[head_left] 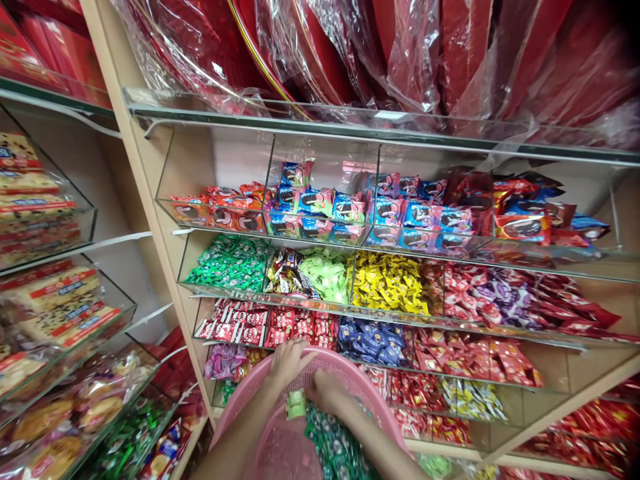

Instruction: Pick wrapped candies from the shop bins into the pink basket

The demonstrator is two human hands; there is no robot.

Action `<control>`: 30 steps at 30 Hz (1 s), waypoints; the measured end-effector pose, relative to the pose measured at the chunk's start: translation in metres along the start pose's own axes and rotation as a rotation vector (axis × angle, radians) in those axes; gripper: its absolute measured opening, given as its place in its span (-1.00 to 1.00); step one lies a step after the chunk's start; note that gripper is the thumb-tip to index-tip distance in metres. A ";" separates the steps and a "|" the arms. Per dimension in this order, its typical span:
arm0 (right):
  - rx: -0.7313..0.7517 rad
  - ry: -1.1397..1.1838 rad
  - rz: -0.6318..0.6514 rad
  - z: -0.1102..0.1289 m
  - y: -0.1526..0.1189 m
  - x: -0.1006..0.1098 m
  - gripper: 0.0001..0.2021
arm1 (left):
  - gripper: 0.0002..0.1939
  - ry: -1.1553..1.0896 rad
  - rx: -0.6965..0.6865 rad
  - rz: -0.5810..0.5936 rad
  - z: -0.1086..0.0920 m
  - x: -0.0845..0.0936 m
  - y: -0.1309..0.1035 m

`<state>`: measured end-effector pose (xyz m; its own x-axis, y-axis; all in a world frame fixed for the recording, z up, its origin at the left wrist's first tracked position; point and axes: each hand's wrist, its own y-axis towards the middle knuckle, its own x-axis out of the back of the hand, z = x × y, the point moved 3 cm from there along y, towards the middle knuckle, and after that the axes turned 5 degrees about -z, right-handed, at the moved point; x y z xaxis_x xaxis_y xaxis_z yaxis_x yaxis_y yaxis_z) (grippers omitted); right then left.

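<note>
A pink plastic basket (280, 437) with a perforated upper wall stands in front of the shelves, close to me. My left hand (287, 365) grips its far rim, fingers over the edge and thumb inside. Inside the basket, my right hand (327, 393) is closed, its fingertips curled out of sight; what they hold, if anything, I cannot make out. Below that hand lies a heap of green-wrapped candies (333, 437). A light green packet (295, 404) sits between my two hands, against the basket's inside.
Glass-fronted compartments hold blue-and-pink cookie packets (315, 200), green candies (230, 260), yellow candies (390, 280) and dark blue packets (373, 341). A glass shelf edge (350, 130) runs above, under red items wrapped in clear plastic (340, 53). Packaged pastries (65, 300) fill shelves at left.
</note>
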<state>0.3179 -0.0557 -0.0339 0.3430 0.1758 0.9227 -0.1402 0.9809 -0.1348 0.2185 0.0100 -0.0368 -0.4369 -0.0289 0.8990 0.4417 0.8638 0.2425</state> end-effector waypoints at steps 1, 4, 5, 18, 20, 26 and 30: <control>-0.002 -0.004 -0.031 0.002 -0.001 0.013 -0.80 | -0.54 0.005 -0.001 -0.004 0.001 -0.001 0.000; 0.018 -0.005 -0.136 0.010 -0.006 0.067 -0.83 | -0.58 0.016 -0.006 -0.008 0.003 -0.003 0.001; 0.035 -0.012 -0.184 0.014 -0.008 0.089 -0.82 | -0.59 0.015 -0.011 -0.006 0.003 -0.003 0.001; -0.190 -0.299 -0.505 0.035 0.048 0.227 -0.67 | -0.48 0.005 -0.044 -0.044 0.003 -0.002 0.002; -0.225 -0.285 -0.471 0.035 0.055 0.227 -0.72 | -0.46 0.001 -0.044 -0.050 0.004 -0.003 0.002; -0.252 -0.273 -0.457 0.035 0.058 0.227 -0.71 | -0.46 0.008 -0.036 -0.049 0.003 -0.002 0.003; -0.241 -0.274 -0.471 0.035 0.053 0.230 -0.70 | -0.51 -0.003 -0.022 -0.034 0.002 -0.001 0.004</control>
<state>0.3573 0.0337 0.1841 0.0604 -0.2790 0.9584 0.1948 0.9450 0.2628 0.2189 0.0149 -0.0372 -0.4542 -0.0570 0.8891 0.4437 0.8509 0.2813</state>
